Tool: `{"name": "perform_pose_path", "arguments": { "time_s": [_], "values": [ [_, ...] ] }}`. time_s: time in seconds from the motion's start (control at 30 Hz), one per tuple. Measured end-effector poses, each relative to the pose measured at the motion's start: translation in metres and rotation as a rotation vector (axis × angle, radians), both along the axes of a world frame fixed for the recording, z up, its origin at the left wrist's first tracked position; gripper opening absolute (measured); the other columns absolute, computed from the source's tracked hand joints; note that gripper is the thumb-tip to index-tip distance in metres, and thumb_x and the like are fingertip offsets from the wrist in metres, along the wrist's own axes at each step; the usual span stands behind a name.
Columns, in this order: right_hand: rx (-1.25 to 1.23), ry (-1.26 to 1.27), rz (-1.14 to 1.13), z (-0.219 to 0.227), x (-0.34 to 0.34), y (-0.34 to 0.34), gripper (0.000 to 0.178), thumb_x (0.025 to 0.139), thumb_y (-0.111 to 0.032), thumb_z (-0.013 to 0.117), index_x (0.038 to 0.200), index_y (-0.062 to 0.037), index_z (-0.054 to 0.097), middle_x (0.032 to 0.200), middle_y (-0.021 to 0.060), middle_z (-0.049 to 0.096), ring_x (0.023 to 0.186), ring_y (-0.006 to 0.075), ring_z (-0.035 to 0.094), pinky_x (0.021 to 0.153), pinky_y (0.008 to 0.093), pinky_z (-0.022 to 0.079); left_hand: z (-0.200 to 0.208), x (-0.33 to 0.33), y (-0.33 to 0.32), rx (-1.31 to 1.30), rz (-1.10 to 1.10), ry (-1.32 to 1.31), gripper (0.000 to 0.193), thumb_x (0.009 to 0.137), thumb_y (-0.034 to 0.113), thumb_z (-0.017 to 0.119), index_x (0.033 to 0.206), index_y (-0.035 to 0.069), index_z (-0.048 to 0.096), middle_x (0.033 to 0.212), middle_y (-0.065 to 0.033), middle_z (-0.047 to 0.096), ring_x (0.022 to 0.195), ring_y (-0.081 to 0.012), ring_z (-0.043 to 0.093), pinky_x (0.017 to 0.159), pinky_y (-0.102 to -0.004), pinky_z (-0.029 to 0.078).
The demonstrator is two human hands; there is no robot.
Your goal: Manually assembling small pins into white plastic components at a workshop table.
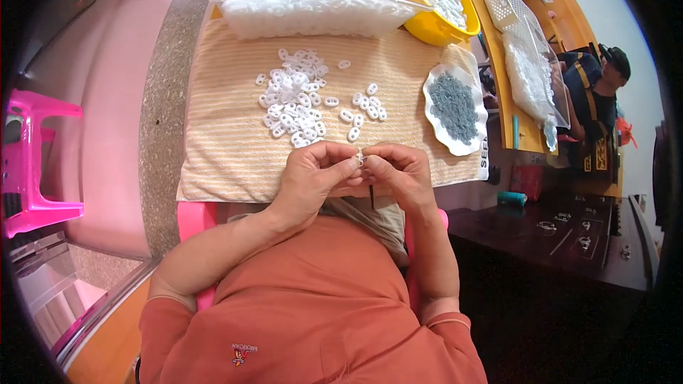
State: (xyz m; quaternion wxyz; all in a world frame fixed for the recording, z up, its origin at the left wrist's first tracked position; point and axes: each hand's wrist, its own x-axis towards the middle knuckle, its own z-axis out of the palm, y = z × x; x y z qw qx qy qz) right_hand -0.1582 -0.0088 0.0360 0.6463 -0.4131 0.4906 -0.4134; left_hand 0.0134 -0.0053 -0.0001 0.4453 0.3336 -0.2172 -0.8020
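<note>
My left hand (pixel 302 174) and my right hand (pixel 407 171) meet at the near edge of the towel-covered table. Their thumbs and forefingers pinch a small whitish piece (pixel 361 158), mostly hidden by the fingertips. A thin dark stick (pixel 371 197) points down from beneath my right hand; what holds it is hidden. Just beyond my left hand lies a heap of white oval plastic pieces (pixel 295 96), each with two holes. Several more such ovals (pixel 370 105) lie loose beyond my fingertips. Right of them, a wavy-rimmed white plate (pixel 464 148) carries a mound of small grey-blue parts (pixel 455 107).
A clear bin (pixel 313 25) full of white pieces stands at the table's far side, beside a yellow basin (pixel 425 32) holding more. A striped towel (pixel 224 114) covers the table. To the left is a pink stool (pixel 39 203). Another person (pixel 594 89) sits at the far right.
</note>
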Motion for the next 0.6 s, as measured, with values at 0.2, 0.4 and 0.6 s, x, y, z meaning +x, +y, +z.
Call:
{"name": "perform_pose_path", "arguments": {
  "time_s": [0.2, 0.4, 0.6],
  "values": [
    [-0.182, 0.268, 0.054, -0.007, -0.009, -0.016, 0.013, 0.089, -0.003, 0.064, 0.099, 0.0046, 0.066, 0.081, 0.005, 0.066, 0.067, 0.0087, 0.06, 0.06, 0.0218, 0.049, 0.003, 0.0, 0.001, 0.04, 0.039, -0.022, 0.015, 0.09, 0.008, 0.065, 0.102, 0.0, 0.062, 0.088, -0.0053, 0.067, 0.076, -0.0101, 0.066, 0.07, -0.022, 0.056],
    [-0.611, 0.703, 0.142, -0.011, -0.004, -0.053, 0.014, 0.083, -0.003, 0.067, 0.097, 0.001, 0.067, 0.082, 0.0059, 0.061, 0.068, 0.0105, 0.058, 0.058, 0.0252, 0.044, -0.001, 0.0, 0.002, 0.056, 0.068, -0.006, 0.015, 0.089, 0.009, 0.066, 0.102, 0.004, 0.062, 0.086, -0.0043, 0.067, 0.076, -0.0118, 0.067, 0.067, -0.0226, 0.055],
    [-0.713, 1.109, 0.261, -0.013, 0.014, -0.069, 0.015, 0.081, -0.013, 0.068, 0.092, -0.0025, 0.068, 0.086, 0.0124, 0.06, 0.076, 0.0308, 0.062, 0.066, 0.0381, 0.048, 0.001, 0.001, 0.001, 0.068, 0.076, -0.014, 0.014, 0.089, 0.009, 0.066, 0.102, 0.004, 0.063, 0.086, -0.0043, 0.067, 0.075, -0.0119, 0.067, 0.067, -0.0219, 0.055]
  ]
}}
